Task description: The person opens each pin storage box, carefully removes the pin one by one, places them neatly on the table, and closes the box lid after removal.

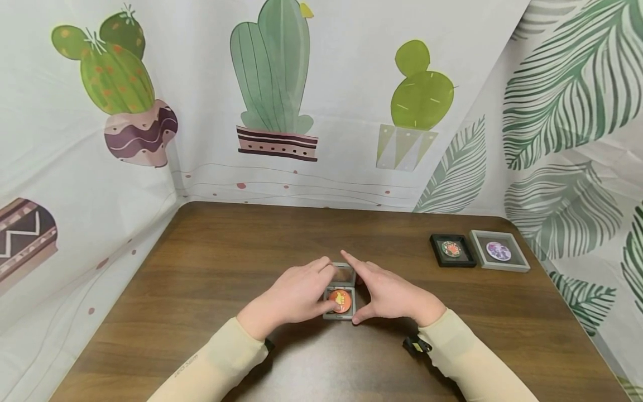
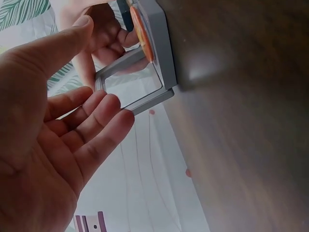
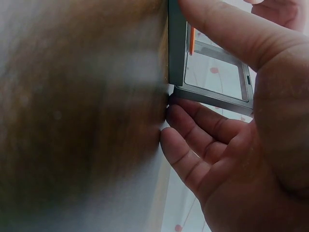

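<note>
Counter (image 1: 201,290): brown wood-grain, rounded far corners; far, left and right edges well apart from my left grip (image 1: 301,290) and right grip (image 1: 389,290). Black display frame (image 1: 452,263) and light-grey display frame (image 1: 502,267): side by side near the far right corner. Grey hinged display case (image 1: 344,287): between my grips, base flat on the counter, windowed lid (image 1: 344,274) raised; orange round badge (image 1: 342,299), yellow figure, in the base. Left: fingers relaxed at the lid's edge. Right: fingers relaxed, thumb by the base.

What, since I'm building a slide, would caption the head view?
Left hand and right hand flank an open grey case holding an orange disc.
</note>
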Demonstrator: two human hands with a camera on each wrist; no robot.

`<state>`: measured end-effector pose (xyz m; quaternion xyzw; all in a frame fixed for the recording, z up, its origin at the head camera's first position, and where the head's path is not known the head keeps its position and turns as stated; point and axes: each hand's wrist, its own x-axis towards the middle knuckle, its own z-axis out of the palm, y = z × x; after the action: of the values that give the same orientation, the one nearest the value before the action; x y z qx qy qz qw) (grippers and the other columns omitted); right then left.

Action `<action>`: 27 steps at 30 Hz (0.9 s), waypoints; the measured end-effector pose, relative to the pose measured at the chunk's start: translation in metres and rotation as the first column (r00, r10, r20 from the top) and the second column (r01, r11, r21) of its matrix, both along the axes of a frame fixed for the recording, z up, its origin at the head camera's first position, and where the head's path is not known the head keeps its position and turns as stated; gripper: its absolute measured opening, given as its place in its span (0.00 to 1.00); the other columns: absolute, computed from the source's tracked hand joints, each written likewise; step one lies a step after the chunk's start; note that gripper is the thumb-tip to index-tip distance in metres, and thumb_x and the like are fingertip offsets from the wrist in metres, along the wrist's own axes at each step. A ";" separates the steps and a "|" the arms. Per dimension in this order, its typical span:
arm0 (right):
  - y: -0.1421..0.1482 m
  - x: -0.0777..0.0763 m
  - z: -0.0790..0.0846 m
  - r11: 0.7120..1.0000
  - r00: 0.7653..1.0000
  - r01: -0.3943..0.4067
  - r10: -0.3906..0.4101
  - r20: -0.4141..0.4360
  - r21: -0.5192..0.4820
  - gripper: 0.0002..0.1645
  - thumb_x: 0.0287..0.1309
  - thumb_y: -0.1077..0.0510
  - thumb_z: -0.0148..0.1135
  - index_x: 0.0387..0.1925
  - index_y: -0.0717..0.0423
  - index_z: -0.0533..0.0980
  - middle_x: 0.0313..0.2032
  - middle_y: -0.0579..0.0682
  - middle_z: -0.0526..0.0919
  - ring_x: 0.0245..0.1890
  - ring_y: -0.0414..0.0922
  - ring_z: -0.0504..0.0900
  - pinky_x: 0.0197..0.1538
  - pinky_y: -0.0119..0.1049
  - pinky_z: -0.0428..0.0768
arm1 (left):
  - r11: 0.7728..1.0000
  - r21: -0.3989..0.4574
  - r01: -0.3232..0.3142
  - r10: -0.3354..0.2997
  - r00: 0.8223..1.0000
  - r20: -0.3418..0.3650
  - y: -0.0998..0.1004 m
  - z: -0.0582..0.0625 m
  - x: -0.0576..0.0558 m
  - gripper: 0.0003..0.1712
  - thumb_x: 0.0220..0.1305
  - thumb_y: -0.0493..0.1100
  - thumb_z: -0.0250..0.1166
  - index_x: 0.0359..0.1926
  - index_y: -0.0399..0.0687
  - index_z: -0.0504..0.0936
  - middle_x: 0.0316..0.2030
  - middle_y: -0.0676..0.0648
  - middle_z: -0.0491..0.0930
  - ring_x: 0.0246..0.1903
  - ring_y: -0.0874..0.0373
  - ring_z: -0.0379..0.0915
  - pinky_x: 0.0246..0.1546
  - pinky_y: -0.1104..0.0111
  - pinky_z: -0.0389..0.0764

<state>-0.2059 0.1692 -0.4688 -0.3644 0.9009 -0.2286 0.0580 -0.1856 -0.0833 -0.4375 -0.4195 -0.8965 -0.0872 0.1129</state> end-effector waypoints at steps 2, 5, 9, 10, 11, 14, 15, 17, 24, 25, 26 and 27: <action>0.000 0.000 0.000 1.000 1.000 -0.001 0.001 0.001 -0.001 0.82 0.31 0.31 0.80 0.77 0.30 0.32 0.60 0.47 0.70 0.54 0.39 0.70 0.55 0.39 0.73 | 1.000 -0.007 0.007 -0.007 1.000 0.012 0.001 -0.001 0.001 0.34 0.55 0.64 0.70 0.54 0.48 0.76 0.40 0.56 0.69 0.30 0.65 0.63 0.25 0.70 0.73; -0.001 0.000 0.001 1.000 1.000 -0.003 0.003 0.002 -0.003 0.83 0.31 0.32 0.80 0.77 0.30 0.32 0.61 0.48 0.70 0.55 0.39 0.69 0.56 0.40 0.72 | 1.000 -0.019 0.017 -0.016 0.999 0.036 0.003 -0.002 0.002 0.37 0.56 0.65 0.70 0.59 0.49 0.75 0.43 0.56 0.71 0.32 0.65 0.65 0.28 0.70 0.74; -0.001 0.001 0.003 1.000 1.000 -0.003 0.003 0.004 -0.004 0.83 0.30 0.32 0.80 0.77 0.31 0.32 0.63 0.49 0.69 0.57 0.39 0.68 0.58 0.40 0.72 | 0.999 -0.043 0.021 -0.019 0.999 0.048 0.004 -0.004 0.003 0.37 0.56 0.64 0.70 0.60 0.50 0.75 0.46 0.56 0.73 0.37 0.65 0.68 0.33 0.68 0.77; -0.001 0.001 0.003 1.000 1.000 -0.004 0.004 0.004 -0.003 0.83 0.30 0.32 0.80 0.77 0.31 0.32 0.63 0.49 0.69 0.57 0.39 0.68 0.58 0.40 0.72 | 0.998 -0.052 0.021 -0.018 0.999 0.044 0.004 -0.005 0.003 0.35 0.56 0.64 0.69 0.58 0.49 0.75 0.45 0.56 0.73 0.38 0.65 0.68 0.33 0.68 0.78; -0.001 0.001 0.003 1.000 1.000 -0.004 0.004 0.004 -0.002 0.83 0.30 0.32 0.80 0.77 0.31 0.32 0.63 0.49 0.69 0.57 0.39 0.68 0.58 0.40 0.71 | 0.998 -0.059 0.021 -0.019 0.999 0.042 0.004 -0.006 0.003 0.34 0.56 0.64 0.70 0.56 0.49 0.76 0.45 0.56 0.73 0.38 0.65 0.68 0.34 0.68 0.78; -0.001 0.001 0.003 1.000 1.000 -0.005 0.005 0.004 0.000 0.83 0.30 0.32 0.80 0.77 0.31 0.31 0.63 0.48 0.69 0.58 0.38 0.68 0.58 0.40 0.71 | 0.997 -0.075 0.022 -0.019 0.999 0.039 0.004 -0.008 0.003 0.29 0.56 0.63 0.70 0.49 0.49 0.78 0.41 0.57 0.72 0.35 0.65 0.67 0.32 0.69 0.76; -0.001 0.001 0.003 1.000 1.000 -0.004 0.004 0.004 0.001 0.83 0.30 0.32 0.80 0.77 0.31 0.31 0.63 0.48 0.69 0.58 0.38 0.67 0.58 0.40 0.71 | 0.997 -0.080 0.021 -0.018 0.999 0.039 0.004 -0.009 0.003 0.28 0.56 0.63 0.70 0.48 0.50 0.79 0.40 0.57 0.71 0.34 0.65 0.66 0.31 0.69 0.76; -0.001 0.001 0.002 1.000 1.000 -0.003 0.003 0.005 0.001 0.83 0.30 0.31 0.80 0.77 0.31 0.31 0.62 0.48 0.69 0.58 0.38 0.67 0.58 0.40 0.71 | 0.996 -0.087 0.023 -0.020 0.999 0.034 0.004 -0.011 0.003 0.25 0.56 0.63 0.70 0.44 0.50 0.79 0.38 0.57 0.70 0.33 0.65 0.65 0.30 0.69 0.75; -0.001 0.000 0.002 1.000 1.000 -0.009 0.009 0.008 -0.004 0.83 0.31 0.32 0.80 0.77 0.31 0.32 0.60 0.47 0.70 0.56 0.39 0.69 0.57 0.40 0.72 | 0.994 -0.104 0.020 -0.019 1.000 0.011 0.005 -0.016 0.002 0.25 0.55 0.65 0.69 0.43 0.52 0.80 0.38 0.57 0.70 0.36 0.63 0.66 0.31 0.69 0.76; -0.001 0.000 0.002 1.000 1.000 -0.009 0.009 0.007 -0.005 0.83 0.31 0.32 0.80 0.77 0.31 0.32 0.60 0.47 0.70 0.55 0.39 0.69 0.56 0.40 0.72 | 0.994 -0.106 0.019 -0.018 1.000 0.010 0.005 -0.017 0.002 0.25 0.55 0.65 0.69 0.42 0.52 0.80 0.38 0.57 0.71 0.36 0.63 0.67 0.32 0.69 0.76; -0.001 0.000 0.002 1.000 1.000 -0.009 0.009 0.007 -0.004 0.83 0.31 0.32 0.80 0.77 0.31 0.32 0.60 0.47 0.70 0.55 0.39 0.69 0.56 0.40 0.72 | 0.994 -0.109 0.018 -0.016 1.000 0.012 0.005 -0.018 0.002 0.26 0.55 0.65 0.69 0.42 0.52 0.80 0.38 0.57 0.71 0.36 0.63 0.67 0.32 0.69 0.76; -0.001 0.000 0.002 1.000 1.000 -0.009 0.009 0.006 -0.004 0.83 0.31 0.32 0.80 0.77 0.31 0.32 0.60 0.47 0.71 0.55 0.39 0.69 0.56 0.40 0.72 | 0.994 -0.112 0.016 -0.014 1.000 0.014 0.006 -0.018 0.002 0.26 0.55 0.66 0.69 0.42 0.52 0.80 0.38 0.57 0.71 0.36 0.63 0.67 0.32 0.68 0.76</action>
<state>-0.2055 0.1680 -0.4665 -0.3677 0.8986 -0.2313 0.0611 -0.1835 -0.0777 -0.4552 -0.4314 -0.8975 -0.0405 0.0825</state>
